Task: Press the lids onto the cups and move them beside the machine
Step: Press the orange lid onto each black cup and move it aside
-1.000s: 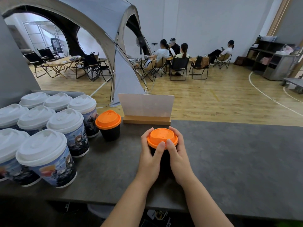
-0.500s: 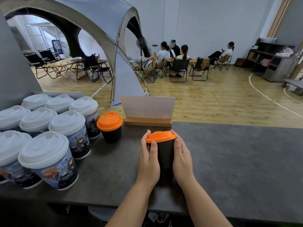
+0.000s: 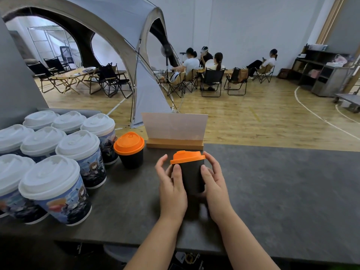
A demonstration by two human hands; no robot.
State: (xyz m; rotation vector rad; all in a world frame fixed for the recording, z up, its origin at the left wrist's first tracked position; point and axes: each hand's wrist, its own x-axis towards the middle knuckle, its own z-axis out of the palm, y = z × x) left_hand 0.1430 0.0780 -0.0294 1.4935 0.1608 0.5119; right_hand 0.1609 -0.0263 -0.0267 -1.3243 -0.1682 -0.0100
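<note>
A small black cup [image 3: 191, 178] with an orange lid [image 3: 187, 156] pressed on it is held at the middle of the dark grey counter [image 3: 272, 191], tipped slightly. My right hand [image 3: 216, 186] grips its right side, thumb in front and fingers behind. My left hand [image 3: 171, 191] has its thumb against the cup's left side, while its fingers are spread loose, a little off the cup. A second black cup with an orange lid [image 3: 131, 156] stands to the left, beside the tall cups.
Several tall printed cups with white lids [image 3: 78, 143] crowd the counter's left end in front of a grey panel [image 3: 15, 84]. A white card in a wooden holder [image 3: 174, 129] stands just behind my hands. Beyond the counter are a tent, folding chairs and seated people.
My thumbs came off the lid and both hands slid down onto the cup's sides. The cup now sits higher and tipped, and my left fingers have loosened away from it.
</note>
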